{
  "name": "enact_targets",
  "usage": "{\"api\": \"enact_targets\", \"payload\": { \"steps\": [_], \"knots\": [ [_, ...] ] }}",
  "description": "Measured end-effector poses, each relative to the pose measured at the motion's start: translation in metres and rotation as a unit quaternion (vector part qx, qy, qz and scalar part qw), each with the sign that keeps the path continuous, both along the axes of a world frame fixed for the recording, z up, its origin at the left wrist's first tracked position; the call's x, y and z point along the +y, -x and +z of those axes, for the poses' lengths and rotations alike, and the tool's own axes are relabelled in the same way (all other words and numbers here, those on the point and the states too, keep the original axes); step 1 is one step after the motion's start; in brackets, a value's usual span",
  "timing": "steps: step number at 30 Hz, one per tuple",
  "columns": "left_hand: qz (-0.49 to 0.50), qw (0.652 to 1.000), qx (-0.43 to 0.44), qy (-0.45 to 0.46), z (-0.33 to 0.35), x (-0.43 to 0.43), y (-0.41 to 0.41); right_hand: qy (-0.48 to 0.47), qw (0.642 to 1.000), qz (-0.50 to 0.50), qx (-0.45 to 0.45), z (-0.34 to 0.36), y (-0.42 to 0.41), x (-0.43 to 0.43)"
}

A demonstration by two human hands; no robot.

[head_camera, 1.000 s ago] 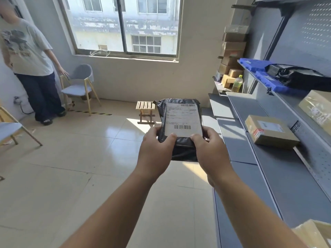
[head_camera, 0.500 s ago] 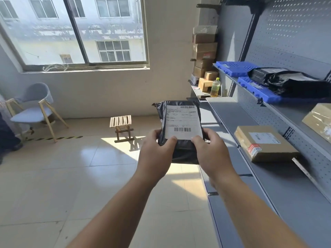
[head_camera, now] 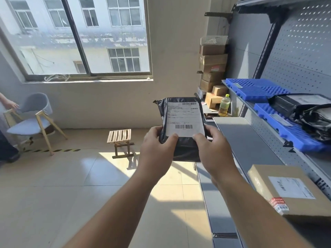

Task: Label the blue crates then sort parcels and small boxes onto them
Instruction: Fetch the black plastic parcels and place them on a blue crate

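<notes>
**While both hands hold the black parcel (head_camera: 182, 149), it hangs just left of the grey shelves (head_camera: 250, 145)**

Because two hands are wrapped round it, the black parcel is up in the air, over the floor in the middle of the room. The left hand (head_camera: 157, 149) grips its near left side. The right hand (head_camera: 213, 149) grips its near right side. Both thumbs press on top, at the near edge of the white label (head_camera: 184, 119). The label faces up and has bar codes on it.

On the right, two blue crates lie flat on the upper shelf (head_camera: 320, 159). The far blue crate (head_camera: 254, 89) has a small pale strip on top. The near blue crate (head_camera: 290, 133) has a pale strip too, and it carries a heap of black bags (head_camera: 304, 111).

On the lower shelf (head_camera: 238, 133), near and to the right, a brown box (head_camera: 293, 192) with a white sticker lies flat.

At the far end of the shelves, a yellow bottle (head_camera: 224, 105) stands beside a tall stack of brown boxes (head_camera: 213, 68).
</notes>
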State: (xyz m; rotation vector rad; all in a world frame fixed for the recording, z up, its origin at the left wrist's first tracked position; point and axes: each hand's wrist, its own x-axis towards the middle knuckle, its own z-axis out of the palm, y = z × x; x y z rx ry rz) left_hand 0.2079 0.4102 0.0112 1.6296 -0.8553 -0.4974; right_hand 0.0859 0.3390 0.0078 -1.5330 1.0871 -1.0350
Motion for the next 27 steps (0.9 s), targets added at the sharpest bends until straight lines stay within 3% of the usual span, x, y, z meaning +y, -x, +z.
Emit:
{"api": "enact_targets", "payload": {
  "steps": [8, 16, 27],
  "knots": [
    [-0.062, 0.998, 0.016, 0.013, -0.002, -0.128, -0.039, 0.012, 0.998, -0.052, 0.018, 0.001, -0.029, -0.109],
    [-0.175, 0.984, 0.001, 0.017, 0.013, -0.272, -0.073, 0.029, 0.983, -0.18, 0.023, 0.018, -0.054, -0.216],
    [-0.353, 0.935, -0.003, 0.015, 0.025, -0.41, -0.011, 0.052, 0.928, -0.368, 0.041, 0.03, 0.0, -0.298]
  ]
}}
